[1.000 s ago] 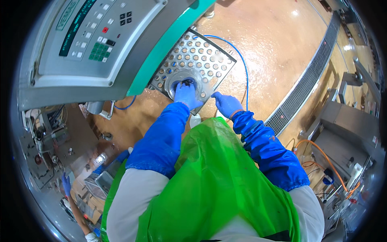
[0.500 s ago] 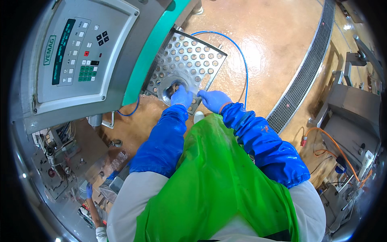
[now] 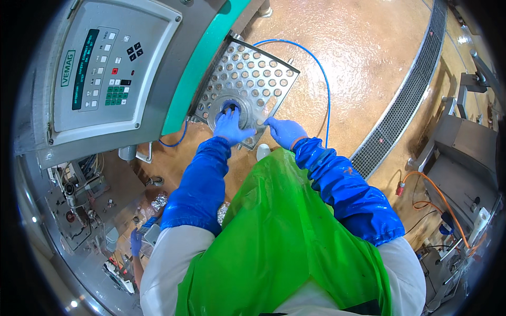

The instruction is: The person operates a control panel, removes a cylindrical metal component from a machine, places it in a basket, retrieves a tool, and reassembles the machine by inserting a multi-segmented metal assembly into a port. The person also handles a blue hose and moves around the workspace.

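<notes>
My left hand [image 3: 230, 127], in a blue glove, lies over a round metal ring [image 3: 243, 109] at the near left of a perforated metal plate [image 3: 255, 75]. Its thumb stands well out to the right; its fingertips reach the ring's dark opening and partly cover what is inside. To the right, by the plate's near edge, my right hand [image 3: 288, 134], gloved in blue too, is closed. Whatever it grips is mostly hidden, with only a small pale tip showing at the fingers. Blue sleeve covers run up both forearms.
A grey machine with a green edge [image 3: 196, 73] and a control panel [image 3: 105, 68] stands left. A blue hose [image 3: 322, 73] curves over the wet floor beside a drain grate [image 3: 398, 97]. Metal equipment [image 3: 459, 147] and an orange cable [image 3: 440, 188] are right. Another person's gloved hand [image 3: 136, 242] is lower left.
My left hand has slid slightly left and opened, its thumb now spread away from the fingers. My right hand has shifted a little to the right and down, still closed.
</notes>
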`<state>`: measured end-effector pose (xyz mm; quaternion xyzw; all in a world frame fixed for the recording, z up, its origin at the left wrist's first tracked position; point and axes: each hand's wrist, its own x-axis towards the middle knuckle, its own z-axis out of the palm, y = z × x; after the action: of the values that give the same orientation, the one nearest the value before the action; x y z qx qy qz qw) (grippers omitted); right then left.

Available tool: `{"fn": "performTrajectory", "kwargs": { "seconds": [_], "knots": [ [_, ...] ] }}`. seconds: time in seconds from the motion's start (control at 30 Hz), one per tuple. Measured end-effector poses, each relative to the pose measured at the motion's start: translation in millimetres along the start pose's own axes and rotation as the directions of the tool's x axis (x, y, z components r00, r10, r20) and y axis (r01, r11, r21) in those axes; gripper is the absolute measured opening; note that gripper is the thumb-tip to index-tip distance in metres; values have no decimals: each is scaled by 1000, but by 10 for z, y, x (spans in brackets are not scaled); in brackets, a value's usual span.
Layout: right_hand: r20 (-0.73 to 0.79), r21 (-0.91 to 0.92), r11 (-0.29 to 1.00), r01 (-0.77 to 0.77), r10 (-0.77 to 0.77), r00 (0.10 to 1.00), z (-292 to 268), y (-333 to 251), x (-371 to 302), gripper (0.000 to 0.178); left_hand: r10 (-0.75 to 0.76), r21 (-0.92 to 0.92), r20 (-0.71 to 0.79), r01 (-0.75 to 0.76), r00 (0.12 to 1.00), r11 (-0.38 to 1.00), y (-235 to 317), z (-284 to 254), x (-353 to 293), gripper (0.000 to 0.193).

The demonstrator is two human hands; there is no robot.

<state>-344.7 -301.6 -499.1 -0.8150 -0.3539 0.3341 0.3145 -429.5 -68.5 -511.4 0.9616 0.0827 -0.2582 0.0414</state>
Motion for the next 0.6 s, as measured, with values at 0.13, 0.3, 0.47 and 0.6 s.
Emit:
{"fn": "performTrajectory", "kwargs": {
  "seconds": [0.13,0.3,0.47,0.6],
  "knots": [
    [184,-105,994,-26,45,982,-66,-169,-79,29,14,13,208,-17,978,1000,-91,-54,19,97],
    [31,-85,996,-38,40,999,-26,-164,-31,28,-341,-180,172,370,924,912,329,-232,105,103],
    [113,-120,992,-33,46,993,-118,-193,0,28,-55,140,101,40,993,989,156,-192,-73,96],
    [156,-121,991,-61,80,984,-150,-432,-25,27,-73,28,323,67,943,997,201,-67,37,79]
  ]
}}
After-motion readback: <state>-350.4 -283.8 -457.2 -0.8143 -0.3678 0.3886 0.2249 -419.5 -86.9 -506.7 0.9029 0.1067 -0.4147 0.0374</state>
